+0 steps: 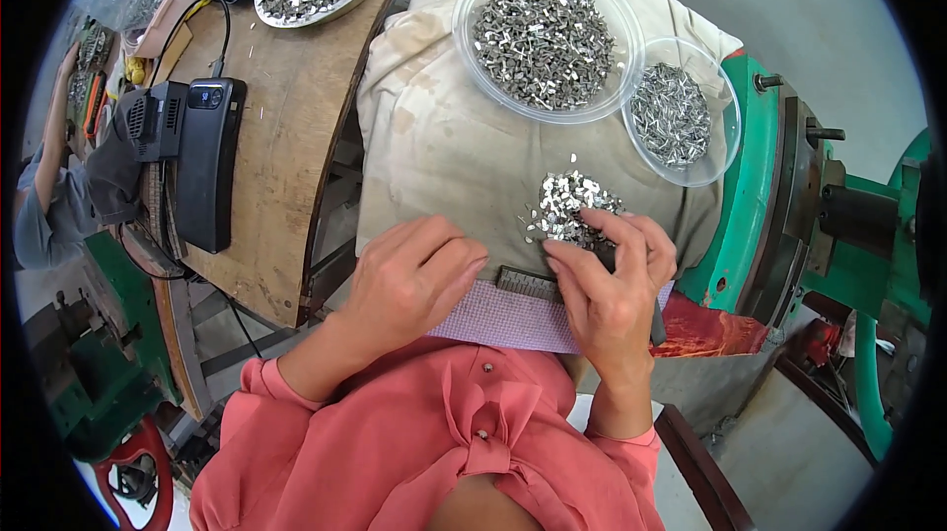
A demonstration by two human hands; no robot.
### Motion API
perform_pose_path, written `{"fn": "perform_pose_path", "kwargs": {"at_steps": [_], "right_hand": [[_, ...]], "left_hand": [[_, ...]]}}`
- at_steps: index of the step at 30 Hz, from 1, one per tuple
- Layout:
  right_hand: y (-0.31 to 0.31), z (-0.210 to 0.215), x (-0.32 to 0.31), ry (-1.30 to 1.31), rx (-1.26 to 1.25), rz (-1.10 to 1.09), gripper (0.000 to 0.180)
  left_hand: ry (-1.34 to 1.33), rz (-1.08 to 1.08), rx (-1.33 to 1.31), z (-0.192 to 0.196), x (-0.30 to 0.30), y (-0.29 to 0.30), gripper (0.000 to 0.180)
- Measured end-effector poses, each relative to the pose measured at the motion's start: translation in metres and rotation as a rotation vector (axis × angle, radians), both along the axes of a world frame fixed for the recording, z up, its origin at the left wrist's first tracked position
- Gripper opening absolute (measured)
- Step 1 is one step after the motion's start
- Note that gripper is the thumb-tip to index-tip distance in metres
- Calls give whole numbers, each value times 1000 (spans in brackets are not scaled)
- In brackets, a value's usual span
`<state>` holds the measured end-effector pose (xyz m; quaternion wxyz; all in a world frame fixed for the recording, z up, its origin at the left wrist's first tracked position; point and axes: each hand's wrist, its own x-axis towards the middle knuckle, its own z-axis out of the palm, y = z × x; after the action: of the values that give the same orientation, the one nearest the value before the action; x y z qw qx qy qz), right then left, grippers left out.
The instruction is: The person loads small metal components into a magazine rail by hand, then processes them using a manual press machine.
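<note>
A loose pile of small flat silver metal pieces (564, 208) lies on the beige cloth in front of me. My right hand (617, 280) is over its near right side, index fingertip at the pieces, thumb and index apart. Under that hand shows a dark tool handle (658, 324); whether the palm grips it is hidden. My left hand (409, 280) is closed, thumb and fingertips together, left of a dark slotted metal strip (530, 283). Anything between those fingertips is too small or hidden. The strip lies along the edge of a lilac woven mat (493, 319).
Beyond the pile stand a large clear tub (469, 48) of metal parts and a smaller tub (732, 122) of thin pins. A green machine (735, 196) borders the right side. On the wooden table (281, 127) are a black power bank (209, 166) and a bowl (340, 10). A person (49, 196) is far left.
</note>
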<state>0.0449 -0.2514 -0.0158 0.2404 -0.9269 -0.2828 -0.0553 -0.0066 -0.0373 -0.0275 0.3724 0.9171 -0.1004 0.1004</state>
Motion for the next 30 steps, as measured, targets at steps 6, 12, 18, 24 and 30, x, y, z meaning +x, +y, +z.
{"fn": "perform_pose_path", "kwargs": {"at_steps": [6,12,18,24,30], "right_hand": [[-4,0,-3,-20,2,-102,20],[-2,-4,-4,-21,16,-116,19],[3,-4,-4,-10,28,-113,19],[10,-5,0,-20,56,-113,20],[17,-7,4,-50,33,-77,20]], "left_hand": [[-30,35,-6,-6,23,-17,14],[5,46,57,-7,31,-25,14],[47,0,64,-5,34,-21,14],[66,8,30,-3,29,-17,13],[113,43,-4,0,25,-14,12]]}}
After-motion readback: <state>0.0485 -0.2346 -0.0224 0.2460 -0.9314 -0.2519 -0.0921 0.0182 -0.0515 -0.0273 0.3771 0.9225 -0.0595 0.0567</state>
